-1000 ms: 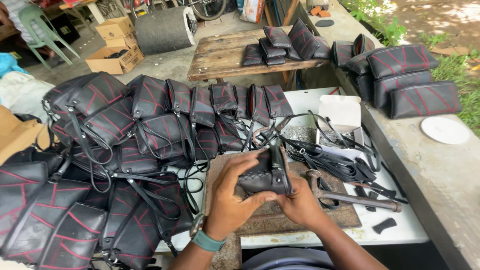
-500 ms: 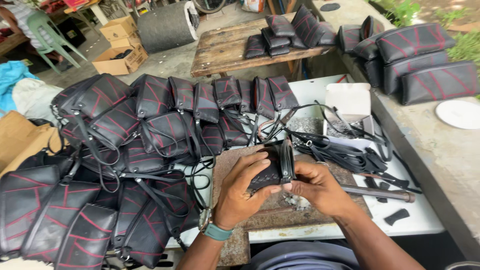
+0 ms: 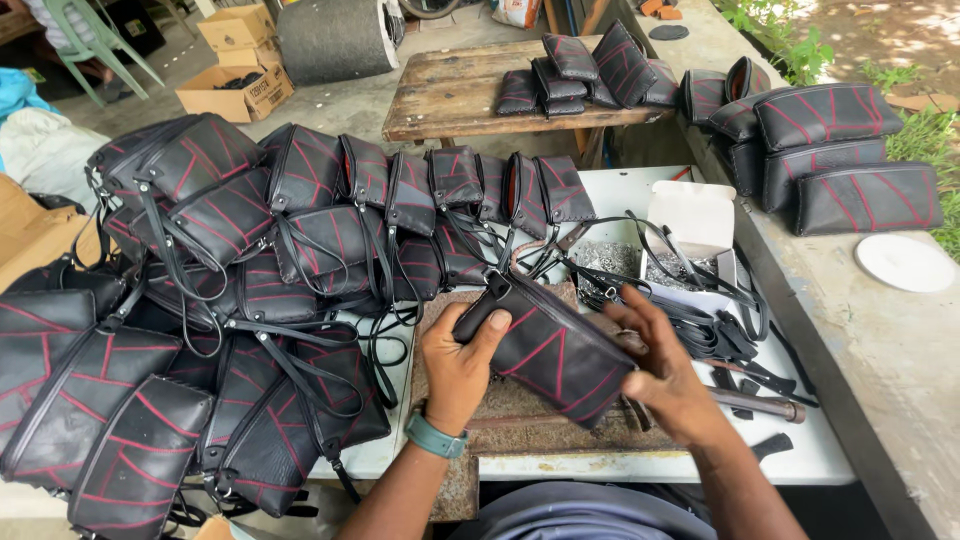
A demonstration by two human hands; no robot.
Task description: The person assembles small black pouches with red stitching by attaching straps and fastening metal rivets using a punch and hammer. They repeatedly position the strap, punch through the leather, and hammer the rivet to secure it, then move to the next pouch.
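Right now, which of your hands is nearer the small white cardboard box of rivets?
Right. The right hand sits just below the white box, beside the strap pile; the left hand grips the pouch at its far end, farther off.

stacked black pouches [image 3: 250,230], cardboard box [image 3: 237,60], white plate [image 3: 905,262]

Pouch [image 3: 548,350]: one, in two hands [image 3: 458,365]. Cardboard boxes [image 3: 235,60]: two, far left of the wooden bench [image 3: 450,95]. White plate [image 3: 905,262]: one, right of it.
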